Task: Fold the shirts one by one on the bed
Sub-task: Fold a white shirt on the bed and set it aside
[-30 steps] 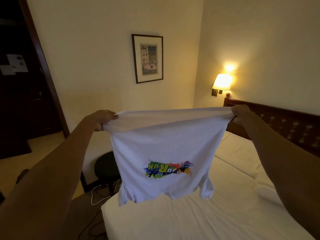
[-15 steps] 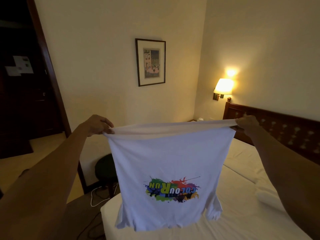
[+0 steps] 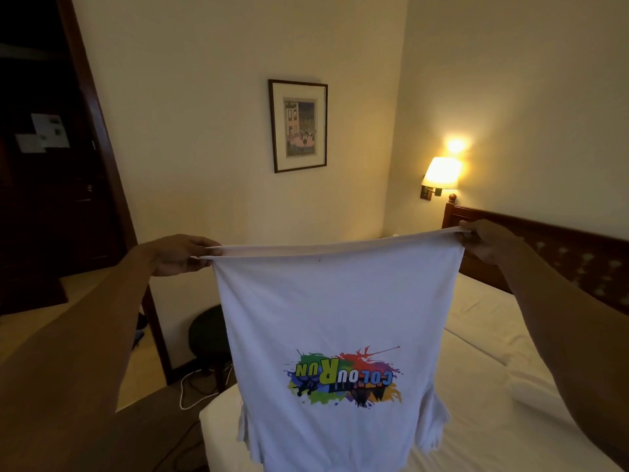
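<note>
Since a second ago the white shirt (image 3: 333,308) has dropped open and hangs longer: its colourful print (image 3: 343,378) sits lower in the frame, its lower edge now runs past the bottom edge of the picture instead of ending above the mattress, and the top edge, slack and bunched before, is drawn into a nearly straight line. Both arms have lifted a little and the whole room sits lower in view. At left of centre, the left hand (image 3: 180,255) pinches one end of that top edge, thumb above and fingers below, with two layers of fabric showing at the fingertips. Below it, in the lower left, a dark round stool (image 3: 207,332) stands on the floor beside a white cable (image 3: 190,386). The shirt hangs upside down in the middle of the frame, held in the air in front of the bed (image 3: 493,420), the "COLOUR RUN" lettering inverted and the two sleeves (image 3: 248,434) drooping at the bottom corners over the mattress. A framed picture (image 3: 297,126) hangs on the wall above it. Right of that, a lit wall lamp (image 3: 441,172) glows. At right of centre, the right hand (image 3: 486,241) grips the other end of the top edge, its fingers curled round the cloth, in front of the dark wooden headboard (image 3: 561,253). The hands are well apart, the fabric taut between them.
</note>
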